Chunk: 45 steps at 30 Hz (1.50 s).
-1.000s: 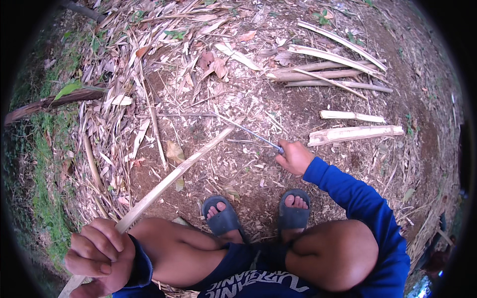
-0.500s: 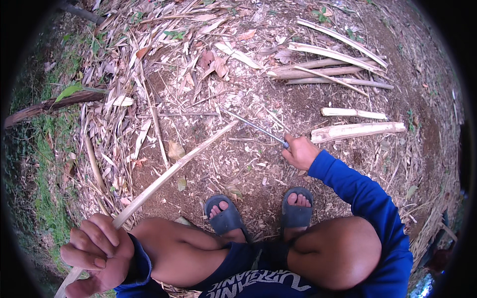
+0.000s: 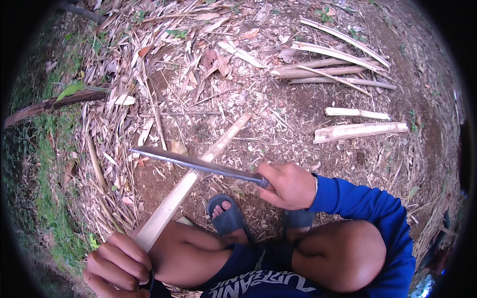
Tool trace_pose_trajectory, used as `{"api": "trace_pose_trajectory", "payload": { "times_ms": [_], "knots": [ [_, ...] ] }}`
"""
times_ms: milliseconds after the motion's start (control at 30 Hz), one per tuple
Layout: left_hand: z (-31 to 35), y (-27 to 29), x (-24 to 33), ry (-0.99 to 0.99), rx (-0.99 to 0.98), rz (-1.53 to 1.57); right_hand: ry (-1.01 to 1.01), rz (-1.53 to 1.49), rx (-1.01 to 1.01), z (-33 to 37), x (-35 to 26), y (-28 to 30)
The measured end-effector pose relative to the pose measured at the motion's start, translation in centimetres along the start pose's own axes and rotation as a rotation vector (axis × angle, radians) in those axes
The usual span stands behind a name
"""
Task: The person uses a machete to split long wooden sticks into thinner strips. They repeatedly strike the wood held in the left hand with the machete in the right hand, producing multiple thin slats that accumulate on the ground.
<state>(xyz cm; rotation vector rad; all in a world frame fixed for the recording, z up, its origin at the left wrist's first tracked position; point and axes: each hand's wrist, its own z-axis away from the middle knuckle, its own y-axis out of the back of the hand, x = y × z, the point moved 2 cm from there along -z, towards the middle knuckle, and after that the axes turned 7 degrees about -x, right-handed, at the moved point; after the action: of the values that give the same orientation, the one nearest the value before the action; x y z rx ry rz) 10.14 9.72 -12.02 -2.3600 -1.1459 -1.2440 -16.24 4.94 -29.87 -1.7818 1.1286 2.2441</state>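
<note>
My left hand (image 3: 119,265) is closed around the lower end of a long pale strip of split bamboo (image 3: 171,201). The strip slants up and away to the right, its far end over the littered ground. In my right hand (image 3: 288,185) is the handle of a machete (image 3: 198,164), whose long dark blade points left. The blade crosses above the middle of the strip; whether it touches the strip I cannot tell. Most of the handle is hidden in my fist.
Split pale pieces (image 3: 360,131) and several longer poles (image 3: 338,72) lie on the ground to the right. Dry leaves and shavings (image 3: 119,144) cover the left side, near a dark branch (image 3: 59,104). My sandalled feet (image 3: 226,213) are close below the blade.
My right hand has come nearer and left, swinging the machete blade across the strip. My left hand has shifted right, and the strip now shows a broader face.
</note>
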Motion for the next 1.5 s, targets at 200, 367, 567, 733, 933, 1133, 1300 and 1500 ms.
{"api": "trace_pose_trajectory", "payload": {
  "times_ms": [200, 367, 567, 733, 933, 1133, 1300, 1500],
  "knots": [
    [-0.5, -1.2, -1.0, -0.076, 0.009, 0.044, 0.015, 0.067, 0.002, -0.8, -2.5, -1.1],
    [-0.1, -1.7, -0.8, -0.079, 0.041, 0.025, 0.011, 0.108, -0.029, -0.9, -3.5, -0.6],
    [-1.0, -2.1, -1.3, -0.132, -0.121, 0.065, -0.161, 0.064, -0.037, -0.7, -1.3, -1.1],
    [-0.7, -3.0, -1.3, -0.127, -0.011, 0.012, -0.021, 0.07, -0.012, -1.4, -2.4, -1.3],
    [0.3, -4.1, -0.9, -0.123, 0.258, -0.15, 0.011, 0.061, 0.013, -1.9, -2.4, -0.9],
    [0.0, -4.1, -1.4, -0.159, 0.218, -0.12, -0.158, 0.099, 0.016, -2.4, 0.8, -1.1],
    [0.3, -4.0, -0.9, -0.118, 0.291, -0.152, -0.087, 0.09, 0.032, -2.1, 1.6, -1.5],
    [0.7, -3.7, -0.5, -0.084, 0.349, -0.188, -0.189, 0.189, 0.047, -2.6, 4.2, -1.4]
  ]
}}
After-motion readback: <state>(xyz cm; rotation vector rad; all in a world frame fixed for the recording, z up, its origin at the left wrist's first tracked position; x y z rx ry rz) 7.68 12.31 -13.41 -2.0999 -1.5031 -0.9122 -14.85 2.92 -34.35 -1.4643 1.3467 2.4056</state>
